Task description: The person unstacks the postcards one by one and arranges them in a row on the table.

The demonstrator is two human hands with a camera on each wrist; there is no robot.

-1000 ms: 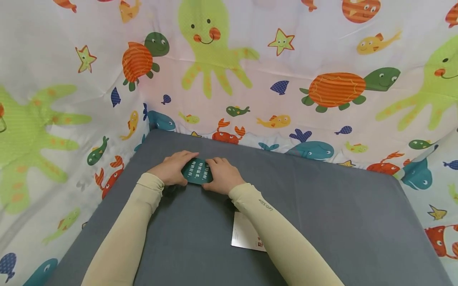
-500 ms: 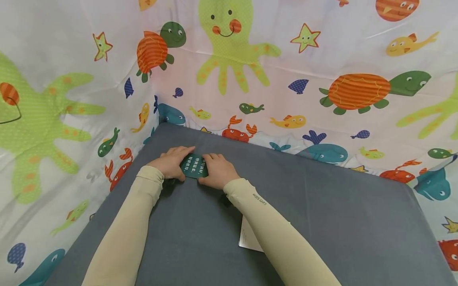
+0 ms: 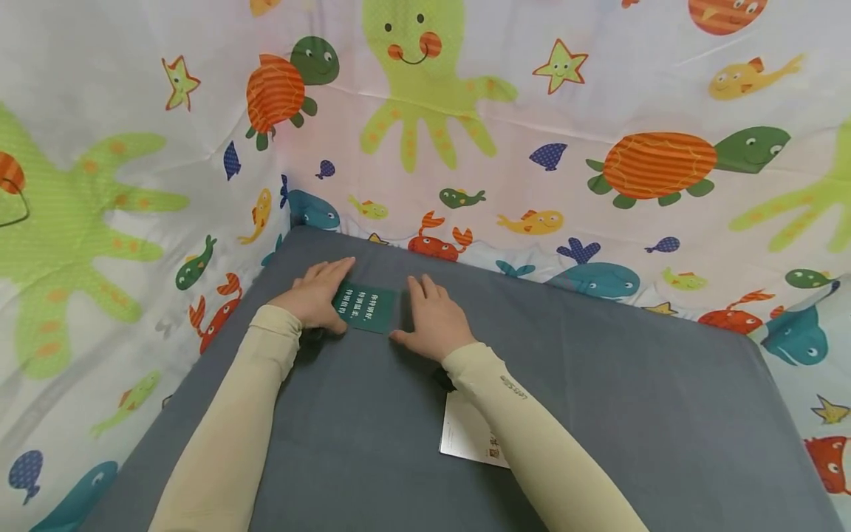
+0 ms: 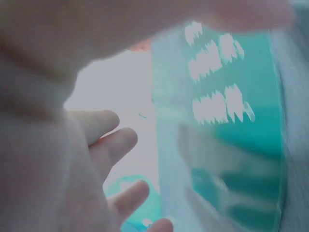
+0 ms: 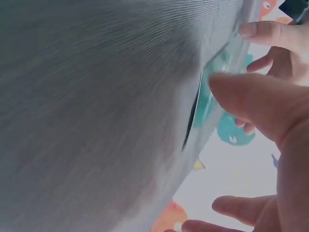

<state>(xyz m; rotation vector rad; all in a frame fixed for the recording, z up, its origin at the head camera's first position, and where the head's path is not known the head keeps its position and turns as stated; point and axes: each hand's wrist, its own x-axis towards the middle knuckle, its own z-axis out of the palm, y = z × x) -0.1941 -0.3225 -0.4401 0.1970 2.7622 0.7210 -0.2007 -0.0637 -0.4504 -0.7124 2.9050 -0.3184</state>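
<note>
A dark green card [image 3: 368, 309] with rows of white printed characters lies on the grey cloth, toward its far left corner. My left hand [image 3: 315, 297] is at the card's left edge, thumb on the near side and fingers on the far side. In the left wrist view its fingers [image 4: 126, 195] are spread apart, and its thumb crosses over the card's printed face [image 4: 258, 72]. My right hand [image 3: 435, 319] is just right of the card with fingers extended and nothing in them. The right wrist view shows its thumb [image 5: 251, 99] overlapping the card's edge.
A white card or booklet [image 3: 465, 432] with small brown print lies nearer me, partly covered by my right forearm. Grey cloth [image 3: 631, 414] extends to the right. Hanging fabric [image 3: 465, 133] with sea animals borders the back and sides.
My right hand has let go of the green card's right side and moved right, uncovering more print. My left hand stays at the left edge. The camera view has shifted slightly.
</note>
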